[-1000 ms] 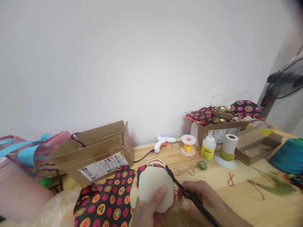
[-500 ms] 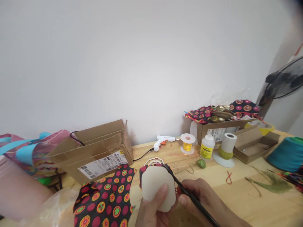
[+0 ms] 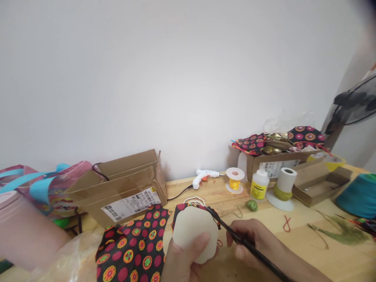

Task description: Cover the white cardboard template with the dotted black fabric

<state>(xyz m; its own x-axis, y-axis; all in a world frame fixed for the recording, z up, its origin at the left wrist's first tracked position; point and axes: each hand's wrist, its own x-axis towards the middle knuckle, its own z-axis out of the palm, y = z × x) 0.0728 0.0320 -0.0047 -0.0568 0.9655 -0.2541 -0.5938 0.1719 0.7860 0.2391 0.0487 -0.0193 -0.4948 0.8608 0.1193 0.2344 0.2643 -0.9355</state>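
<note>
My left hand (image 3: 183, 259) holds a cream scalloped foam shape (image 3: 194, 231) upright, thumb pressed on its lower face. Patterned black fabric with pink and orange circles is folded around the shape's far edge. My right hand (image 3: 258, 241) grips a thin black brush (image 3: 235, 235). Its tip touches the top right edge of the shape, where the fabric meets it. A larger piece of the same patterned fabric (image 3: 132, 246) lies on the wooden table (image 3: 337, 250) to the left.
An open cardboard box (image 3: 123, 192) sits at the back left beside a pink and blue bag (image 3: 38, 188). A white glue gun (image 3: 204, 176), yellow thread spool (image 3: 234, 180), glue bottle (image 3: 259, 184), white spool (image 3: 283, 186), fabric-filled box (image 3: 279, 156) and teal cone (image 3: 360, 194) line the back.
The shape and both hands stay together with only slight shifts; the view has tilted a little. The brush tip remains at the shape's top right edge.
</note>
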